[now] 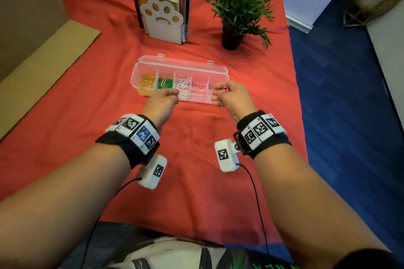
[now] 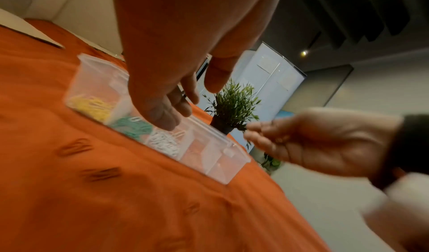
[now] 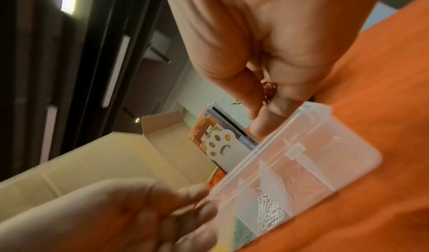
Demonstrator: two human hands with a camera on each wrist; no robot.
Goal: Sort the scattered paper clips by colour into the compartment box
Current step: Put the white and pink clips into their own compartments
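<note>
A clear compartment box (image 1: 218,67) lies open on the red cloth and holds yellow, green, white and pink paper clips in separate cells; its right end cell looks empty. My left hand (image 1: 172,94) hovers over the front of the green and white cells, fingers curled downward (image 2: 162,116); blur hides whether it holds a clip. My right hand (image 1: 222,91) is at the box's right front corner and pinches a small bunch of pink clips (image 3: 269,89) between thumb and fingers. Several red clips (image 1: 192,137) lie loose on the cloth between my wrists.
A book stand with a white paw-shaped bookend (image 1: 161,17) stands behind the box, a potted plant (image 1: 238,11) to its right. Cardboard (image 1: 43,61) lies along the left. The table's right edge drops to blue floor (image 1: 338,94).
</note>
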